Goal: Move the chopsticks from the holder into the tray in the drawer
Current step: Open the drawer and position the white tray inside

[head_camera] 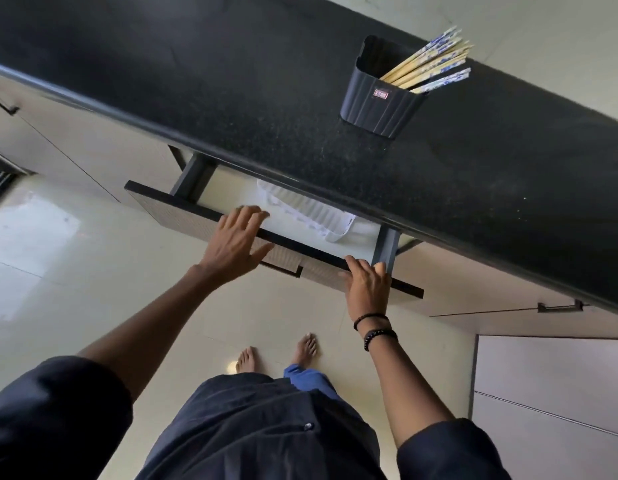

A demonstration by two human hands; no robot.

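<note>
A dark ribbed holder [380,102] stands on the black countertop [231,81] with several chopsticks [435,60] leaning out of it to the right. Below the counter edge the drawer [183,216] is partly pulled out. A white ribbed tray [311,211] lies inside it, half hidden under the counter. My left hand [236,239] rests flat on the drawer's front edge, fingers spread. My right hand [368,284] grips the same front edge further right, fingers curled over it.
Cream cabinet fronts with dark handles [558,306] run under the counter on both sides. The pale tiled floor [93,271] lies below, with my bare feet [276,353] close to the drawer. A floor grate [1,178] sits at the far left.
</note>
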